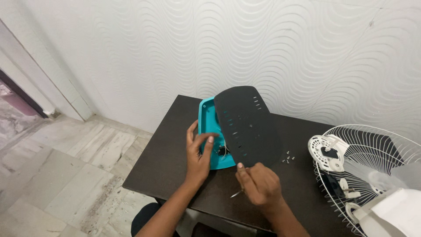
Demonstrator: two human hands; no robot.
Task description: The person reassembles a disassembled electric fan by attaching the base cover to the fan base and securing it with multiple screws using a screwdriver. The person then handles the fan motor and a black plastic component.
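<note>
1. A dark table (175, 166) stood against a white wall with a wavy relief (272, 48), and pale floor tiles (57, 175) spread to its left.
2. A white wire fan guard (372, 145) with its plastic hub (328, 153) lay at the table's right end, partly cut off by the frame edge; the white part nearest the camera was blurred and hard to name.
3. A black flat panel (250, 127) with small slots stood tilted up over a teal plastic housing (209, 127) near the middle of the table. The panel looked thin, light and fairly stiff, best held by its lower edge; the housing looked like rigid moulded plastic, easy to steady by its rim.
4. The left hand (198, 153) rested open on the housing's rim, fingers spread, thumb across it.
5. The right hand (258, 182) was closed at the panel's lower edge, with a thin metal tool (237, 193) sticking out below it; whether it pinched the panel too, I could not tell.
6. Small wires (223, 151) showed inside the housing, mostly hidden by the panel.
7. A few tiny screws (288, 157) lay loose on the table just beside the panel.
</note>
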